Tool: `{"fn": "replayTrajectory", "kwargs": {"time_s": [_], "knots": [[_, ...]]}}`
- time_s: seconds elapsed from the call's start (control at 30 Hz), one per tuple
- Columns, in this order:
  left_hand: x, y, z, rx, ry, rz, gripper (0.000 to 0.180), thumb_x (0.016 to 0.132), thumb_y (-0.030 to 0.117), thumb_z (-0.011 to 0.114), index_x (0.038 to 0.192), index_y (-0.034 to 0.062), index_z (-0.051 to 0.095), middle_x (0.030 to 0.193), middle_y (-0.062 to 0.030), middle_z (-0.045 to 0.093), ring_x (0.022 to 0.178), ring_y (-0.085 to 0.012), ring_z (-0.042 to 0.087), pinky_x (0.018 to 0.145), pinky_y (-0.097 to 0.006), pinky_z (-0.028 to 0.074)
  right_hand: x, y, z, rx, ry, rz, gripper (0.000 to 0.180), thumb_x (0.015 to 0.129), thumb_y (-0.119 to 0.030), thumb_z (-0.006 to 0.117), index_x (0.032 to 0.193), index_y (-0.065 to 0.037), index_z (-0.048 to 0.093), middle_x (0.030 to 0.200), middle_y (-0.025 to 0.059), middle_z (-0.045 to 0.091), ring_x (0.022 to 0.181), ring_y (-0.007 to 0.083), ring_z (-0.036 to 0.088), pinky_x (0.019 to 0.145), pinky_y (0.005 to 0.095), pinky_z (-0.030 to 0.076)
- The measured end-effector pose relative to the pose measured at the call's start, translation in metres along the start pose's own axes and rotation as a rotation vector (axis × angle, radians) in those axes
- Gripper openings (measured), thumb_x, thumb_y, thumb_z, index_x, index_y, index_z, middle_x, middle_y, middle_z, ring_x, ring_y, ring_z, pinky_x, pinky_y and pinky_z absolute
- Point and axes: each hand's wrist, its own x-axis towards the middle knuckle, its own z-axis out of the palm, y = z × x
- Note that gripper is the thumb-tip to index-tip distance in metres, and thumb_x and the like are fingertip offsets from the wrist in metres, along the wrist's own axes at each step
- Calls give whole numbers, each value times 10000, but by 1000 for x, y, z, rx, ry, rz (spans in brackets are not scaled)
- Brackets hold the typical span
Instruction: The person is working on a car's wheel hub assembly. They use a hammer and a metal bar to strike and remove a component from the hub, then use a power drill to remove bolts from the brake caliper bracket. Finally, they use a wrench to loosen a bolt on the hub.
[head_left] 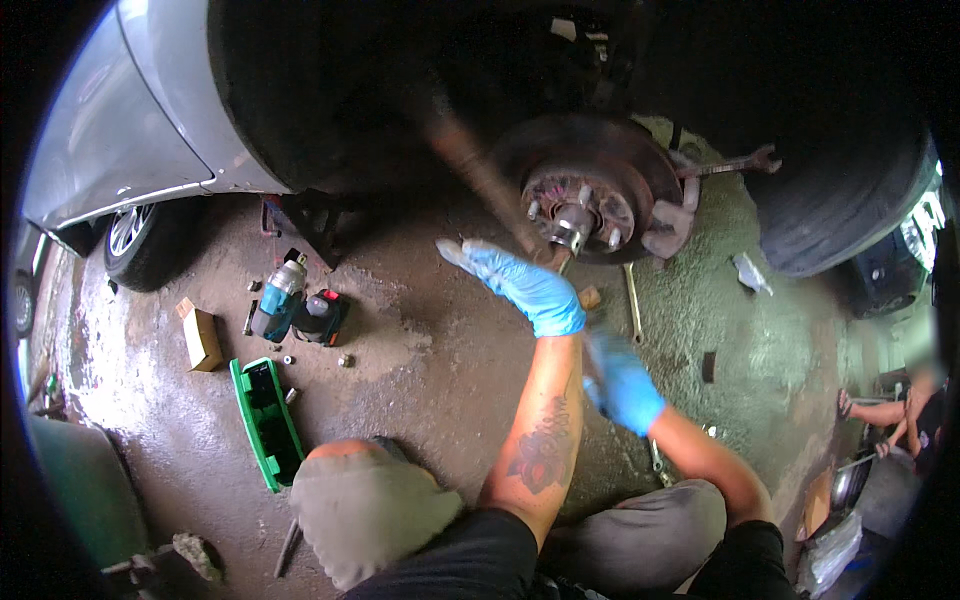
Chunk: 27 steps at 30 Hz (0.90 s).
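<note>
My left hand (520, 285), in a blue glove, is open with its fingers stretched out toward the upper left, just below the wheel hub (575, 195). A metal socket (572, 228) sits at the hub's centre, in front of a rusty brake disc (640, 170). Beside it a long, brownish bar (480, 175), smeared by motion, slants down behind my left hand; its lower end is hidden. My right hand (628, 390), also blue-gloved, is lower and to the right. Motion blurs its fingers, so any grip is unclear. An open-ended wrench (735, 165) sticks out sideways beside the disc.
On the floor at left lie a teal cordless impact wrench (282, 300), a cardboard box (200, 338) and a green tray (270, 440). A jack stand (300, 228) stands under the silver car (150, 110). One spanner (634, 305) lies below the disc. Another person (915, 410) sits far right.
</note>
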Motion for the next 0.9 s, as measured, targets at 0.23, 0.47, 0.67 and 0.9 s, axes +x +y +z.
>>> {"fn": "replayTrajectory", "kwargs": {"time_s": [0.23, 0.47, 0.67, 0.9], "knots": [[14, 45, -16, -11, -24, -61, 686, 1037, 430, 304, 1522, -23, 128, 1597, -227, 77, 1485, -350, 76, 1198, -473, 77, 7, -74, -189, 89, -553, -309, 317, 914, -297, 550, 1154, -97, 605, 809, 235, 650, 770, 386, 655, 702, 507, 502], [-1, 45, 0, -123, 8, -124, 642, 1048, 399, 282, 1521, -17, 161, 1605, -188, 101, 1481, -334, 120, 1195, -470, 106, 130, -134, -312, -969, 531, -842, 171, 652, -132, 605, 742, -5, 677, 791, 93, 648, 946, 242, 618, 974, 340, 493], [10, 54, -18, 230, 54, -63, 655, 1039, 392, 328, 1530, 2, 137, 1599, -235, 36, 1485, -376, 39, 1194, -488, 50, 13, -33, -180, -732, 603, -151, 240, 793, -198, 557, 891, -22, 687, 883, 120, 675, 870, 279, 626, 846, 402, 493], [1, 50, -11, 156, -3, 151, 743, 1018, 438, 351, 1522, -38, 85, 1587, -271, 17, 1479, -404, 35, 1187, -508, 28, -89, 10, 0, 201, -710, 232, 362, 901, -361, 545, 1053, -67, 691, 1050, 180, 687, 969, 355, 658, 859, 461, 511]]}}
